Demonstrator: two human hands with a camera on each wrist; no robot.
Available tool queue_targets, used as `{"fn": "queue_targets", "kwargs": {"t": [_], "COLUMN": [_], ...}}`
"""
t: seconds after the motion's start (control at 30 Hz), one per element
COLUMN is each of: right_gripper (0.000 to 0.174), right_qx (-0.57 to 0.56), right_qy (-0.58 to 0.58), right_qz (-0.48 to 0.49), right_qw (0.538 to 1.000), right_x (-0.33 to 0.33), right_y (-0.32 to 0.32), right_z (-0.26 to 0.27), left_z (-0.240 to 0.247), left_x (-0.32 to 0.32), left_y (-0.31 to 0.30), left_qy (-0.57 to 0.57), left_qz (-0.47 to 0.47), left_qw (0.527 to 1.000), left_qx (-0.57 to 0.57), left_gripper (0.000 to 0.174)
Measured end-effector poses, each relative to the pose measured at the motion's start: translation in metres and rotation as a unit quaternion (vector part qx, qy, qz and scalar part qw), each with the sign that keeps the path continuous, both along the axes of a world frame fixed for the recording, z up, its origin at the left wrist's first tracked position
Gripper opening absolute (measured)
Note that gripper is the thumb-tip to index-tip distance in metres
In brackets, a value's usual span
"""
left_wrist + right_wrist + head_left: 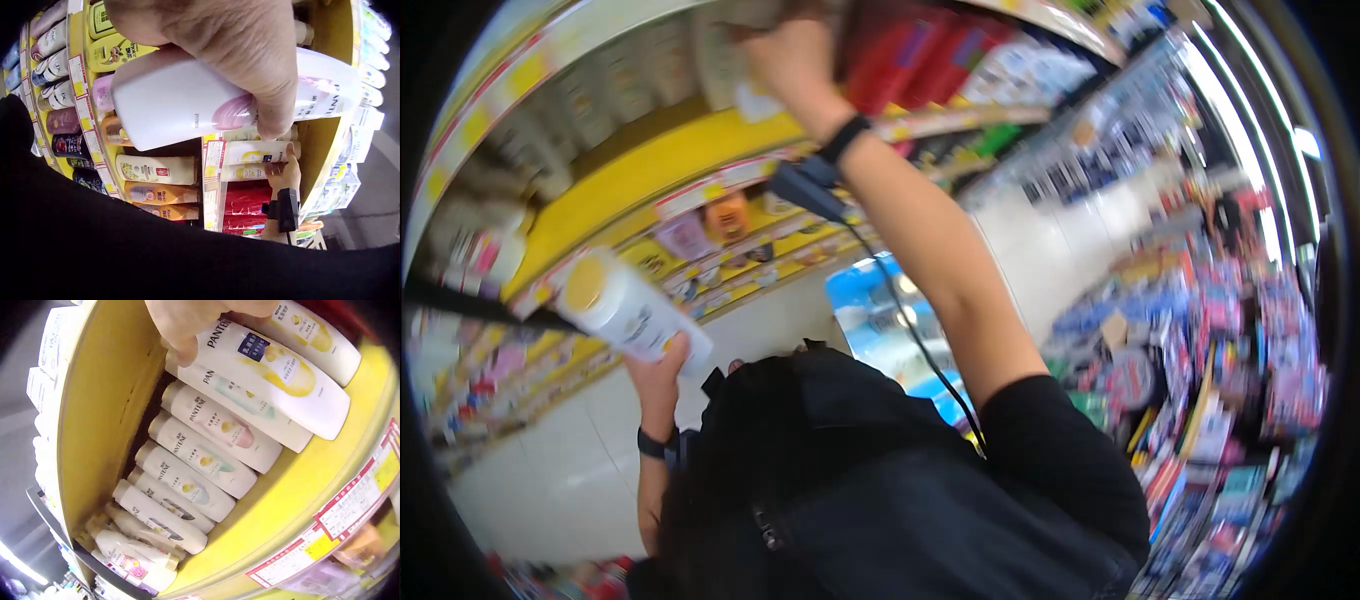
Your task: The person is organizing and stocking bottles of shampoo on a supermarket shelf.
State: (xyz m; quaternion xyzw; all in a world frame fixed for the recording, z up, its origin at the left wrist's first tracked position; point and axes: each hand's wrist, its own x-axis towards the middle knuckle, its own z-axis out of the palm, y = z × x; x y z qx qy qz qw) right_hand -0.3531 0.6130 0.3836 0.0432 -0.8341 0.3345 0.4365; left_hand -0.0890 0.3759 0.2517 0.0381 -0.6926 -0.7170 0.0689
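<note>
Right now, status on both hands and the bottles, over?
Left hand grips white bottle. Right hand up at yellow shelf, gripping yellow-label bottle. Bottle row packed close beside it.

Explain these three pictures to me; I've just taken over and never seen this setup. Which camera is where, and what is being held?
No machine here: a person's two bare hands in a shop aisle. The wide round picture comes from a camera on the head; the other two from cameras on each wrist. The left hand grips a white bottle, seen close up in the left wrist view. The right hand reaches up to a yellow shelf holding a row of white bottles, its thumb on a yellow-labelled bottle; whether it grips it is hidden.
</note>
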Motion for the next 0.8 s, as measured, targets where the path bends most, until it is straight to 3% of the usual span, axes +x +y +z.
{"fn": "queue_targets", "kwargs": {"t": [0.03,0.07,0.13,0.2,0.23,0.3,0.33,0.47,0.53,0.57,0.63,0.67,0.77,0.8], "right_gripper": [0.074,0.087,0.093,0.098,0.098,0.091,0.091,0.084,0.078,0.078,0.077,0.077,0.075,0.075], "right_qx": [0.003,-0.027,-0.011,-0.014,-0.019,-0.149,-0.156,-0.123,-0.035,-0.039,-0.108,-0.113,-0.072,-0.101], "right_qy": [-0.029,0.034,-0.058,0.048,0.048,-0.057,-0.056,-0.073,-0.189,-0.192,0.103,0.098,0.26,0.242], "right_qz": [0.031,0.011,-0.039,-0.07,-0.085,0.053,0.046,0.072,0.141,0.145,0.1,0.103,0.181,0.186], "right_qw": [0.999,0.999,0.998,0.996,0.995,0.986,0.985,0.987,0.971,0.97,0.984,0.983,0.946,0.947], "right_x": [-0.005,-0.012,-0.032,-0.037,-0.028,-0.016,-0.021,-0.008,0.0,0.006,0.024,0.031,0.063,0.081], "right_y": [-0.001,-0.006,-0.018,-0.027,-0.025,-0.028,-0.028,-0.021,-0.015,-0.017,-0.02,-0.017,-0.001,0.004], "right_z": [-0.001,-0.009,-0.021,-0.028,-0.021,-0.008,-0.01,-0.005,-0.004,-0.008,-0.017,-0.018,-0.01,-0.012], "left_z": [-0.009,-0.008,-0.011,-0.02,-0.018,-0.014,-0.013,-0.008,-0.01,-0.012,-0.014,-0.01,-0.009,-0.009], "left_x": [0.0,0.0,0.003,0.002,0.001,0.0,-0.001,0.001,0.001,-0.001,-0.001,-0.004,-0.009,-0.011], "left_y": [-0.004,-0.005,-0.011,-0.02,-0.019,-0.019,-0.017,-0.012,-0.013,-0.015,-0.016,-0.009,-0.001,-0.001], "left_qy": [0.012,0.002,-0.008,-0.02,-0.019,-0.016,-0.016,-0.025,-0.027,-0.044,-0.068,-0.049,-0.038,-0.039], "left_qz": [0.001,-0.005,-0.035,-0.01,-0.025,-0.025,-0.031,-0.021,-0.02,-0.025,-0.03,-0.045,-0.056,-0.063], "left_qw": [1.0,0.999,0.998,0.999,0.998,0.999,0.998,0.998,0.998,0.997,0.995,0.996,0.996,0.995], "left_qx": [-0.02,-0.038,-0.061,-0.049,-0.054,-0.045,-0.052,-0.052,-0.058,-0.063,-0.073,-0.06,-0.061,-0.068], "left_gripper": [0.03,0.031,0.032,0.032,0.032,0.032,0.032,0.032,0.032,0.033,0.034,0.034,0.036,0.037]}}
